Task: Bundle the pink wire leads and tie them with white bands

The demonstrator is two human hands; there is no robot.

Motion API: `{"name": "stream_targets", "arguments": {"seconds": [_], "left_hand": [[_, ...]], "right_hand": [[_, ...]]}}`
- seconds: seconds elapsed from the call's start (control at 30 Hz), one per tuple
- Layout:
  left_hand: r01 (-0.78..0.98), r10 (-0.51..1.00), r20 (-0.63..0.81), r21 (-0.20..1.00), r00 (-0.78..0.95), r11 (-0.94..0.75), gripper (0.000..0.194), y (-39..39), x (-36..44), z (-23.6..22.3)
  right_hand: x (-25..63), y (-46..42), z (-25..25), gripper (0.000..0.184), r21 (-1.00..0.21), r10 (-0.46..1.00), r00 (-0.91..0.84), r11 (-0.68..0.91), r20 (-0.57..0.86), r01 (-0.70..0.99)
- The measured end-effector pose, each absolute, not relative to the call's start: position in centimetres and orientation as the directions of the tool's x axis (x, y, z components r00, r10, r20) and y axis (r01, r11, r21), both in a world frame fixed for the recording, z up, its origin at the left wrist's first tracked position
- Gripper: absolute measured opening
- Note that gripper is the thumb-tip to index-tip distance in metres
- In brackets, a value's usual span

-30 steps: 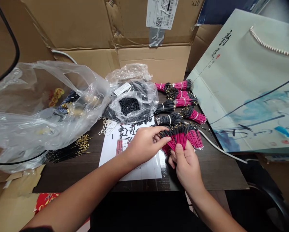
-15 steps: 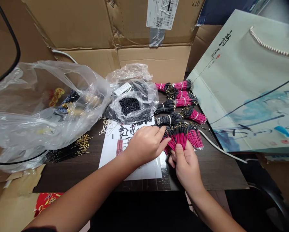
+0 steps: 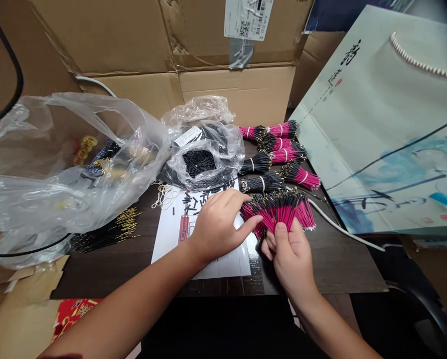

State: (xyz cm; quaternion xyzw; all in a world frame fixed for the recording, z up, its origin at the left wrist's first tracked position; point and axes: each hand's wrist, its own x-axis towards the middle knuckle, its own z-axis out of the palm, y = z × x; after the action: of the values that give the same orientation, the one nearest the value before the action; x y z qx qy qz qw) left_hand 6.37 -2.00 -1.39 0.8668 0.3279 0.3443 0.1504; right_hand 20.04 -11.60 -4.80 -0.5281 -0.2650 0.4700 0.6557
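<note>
My right hand (image 3: 292, 254) is closed around a bunch of pink wires with black sleeves (image 3: 286, 212), their black ends fanned upward. Left of it, my left hand (image 3: 218, 224) has its thumb and fingers apart, with the fingertips close to more loose pink wires (image 3: 258, 214) on the table. Beneath my left hand lies a white printed sheet (image 3: 167, 234), with small black tubes (image 3: 189, 202) scattered over it. Behind that, an opened clear plastic bag (image 3: 228, 164) is full of such black tubes (image 3: 200, 162).
Banded pink wire bundles (image 3: 283, 130) and black wire bundles (image 3: 260, 182) lie behind my hands. Loose black wires (image 3: 107, 232) and a large plastic bag (image 3: 133, 119) are at left. Rubber bands (image 3: 164, 194) sit beside the sheet. A paper gift bag (image 3: 387, 149) stands at right; cardboard (image 3: 238, 94) rises behind.
My left thumb and fingers have spread wider, and that hand has moved slightly left. The bunch in my right hand has shifted a little right, with more loose pink wires visible between the hands.
</note>
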Motion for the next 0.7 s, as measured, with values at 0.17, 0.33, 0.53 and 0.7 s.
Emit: {"name": "stream_targets", "arguments": {"seconds": [0.17,0.33,0.53,0.7], "left_hand": [[0.448,0.676,0.501,0.509,0.54,-0.735,0.035,-1.96,6.62,-1.56],[0.365,0.7,0.507,0.609,0.504,-0.704,0.024,-1.75,6.52,-1.68],[0.447,0.661,0.556,0.487,0.504,-0.75,0.026,-1.84,6.37,-1.63],[0.523,0.589,0.595,0.307,0.546,-0.795,0.03,-2.15,6.49,-1.44]], "right_hand": [[19.85,-11.67,-4.88,0.028,-0.96,0.891,0.433,-0.008,-0.134,-0.28],[19.8,-11.58,-4.93,0.028,-0.961,0.894,0.427,-0.013,-0.134,-0.275],[19.69,-11.52,-4.75,0.028,-0.971,0.884,0.451,-0.016,-0.125,-0.239],[19.51,-11.6,-4.82,0.026,-0.977,0.87,0.48,-0.01,-0.114,-0.215]]}}
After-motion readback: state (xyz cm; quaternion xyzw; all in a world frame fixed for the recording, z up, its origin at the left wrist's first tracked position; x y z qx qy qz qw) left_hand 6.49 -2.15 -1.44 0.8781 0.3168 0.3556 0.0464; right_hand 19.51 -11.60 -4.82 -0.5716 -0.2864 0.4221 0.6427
